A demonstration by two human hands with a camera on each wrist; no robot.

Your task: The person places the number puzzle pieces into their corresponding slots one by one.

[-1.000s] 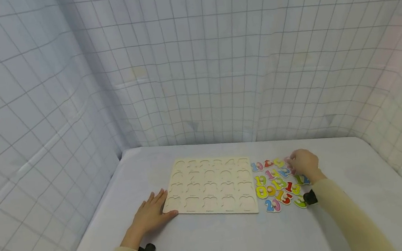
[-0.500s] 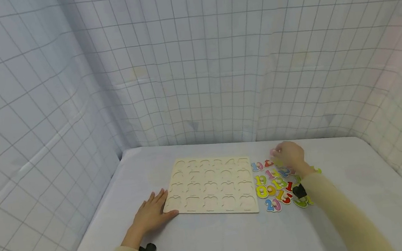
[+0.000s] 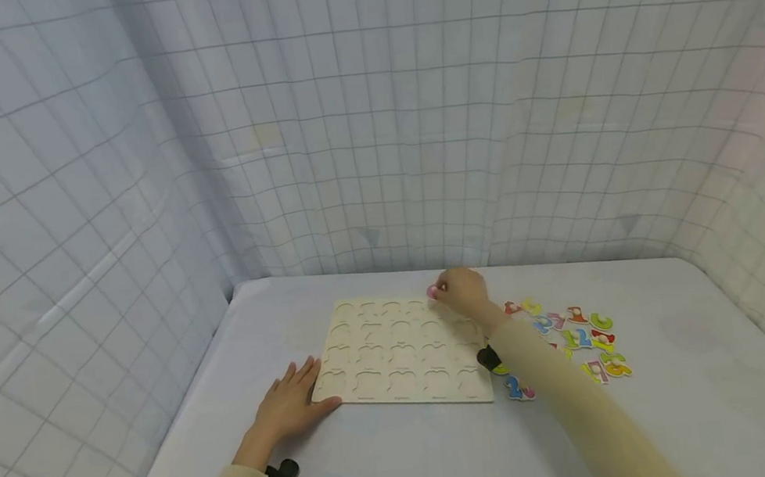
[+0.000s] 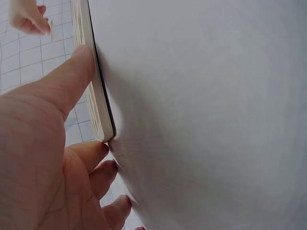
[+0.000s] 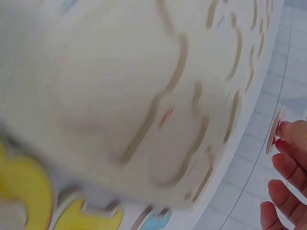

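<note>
A pale wooden puzzle board [image 3: 402,350] with empty number-shaped recesses lies on the white table. My left hand [image 3: 293,404] rests flat on the table at the board's near left corner. In the left wrist view its thumb [image 4: 72,76] lies against the board's edge [image 4: 98,100]. My right hand [image 3: 461,291] hovers over the board's far right part and pinches a small pink number piece [image 3: 433,292]. In the right wrist view that piece [image 5: 274,136] shows edge-on at the fingertips [image 5: 290,143], above the board [image 5: 144,96].
Several loose coloured number pieces [image 3: 571,335] lie scattered on the table right of the board. White gridded curtain walls [image 3: 368,114] close in the table at the back and both sides. The table's front edge runs near my arms.
My right hand picked a pink piece out of the pile on the right and carried it left, over the board's far right part. The left hand stayed put.
</note>
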